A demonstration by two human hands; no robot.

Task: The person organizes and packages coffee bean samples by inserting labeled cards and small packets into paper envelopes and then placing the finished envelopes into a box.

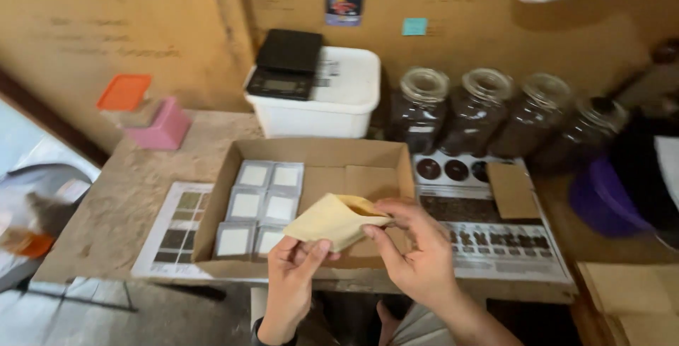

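Closest to me, my left hand (293, 275) pinches the lower corner of a tan paper pouch (332, 220) between thumb and fingers, closed on it. My right hand (414, 250) grips the pouch's upper right edge, thumb and forefinger closed at its mouth, which gapes slightly and shows something brown inside. The pouch hangs tilted above the front wall of an open cardboard box (353, 169).

Inside the box, on its left side, lie flat silver-grey packets with pale labels (260, 204), set in two columns of three, touching each other. The box's right half shows bare cardboard.

Left of the box a printed sheet with a brown colour chart (177, 229) lies on the worn table (134, 190). Right of the box lies a larger printed sheet with dark round swatches (495, 236), and a brown card (512, 190) rests on it.

Further back, a pink block (161, 128) and an orange-lidded container (126, 97) sit at the left. A white plastic tub (332, 102) stands behind the box with a black digital scale (286, 63) on its lid. To its right, four glass jars of dark coffee beans (488, 113) line the brown wall.
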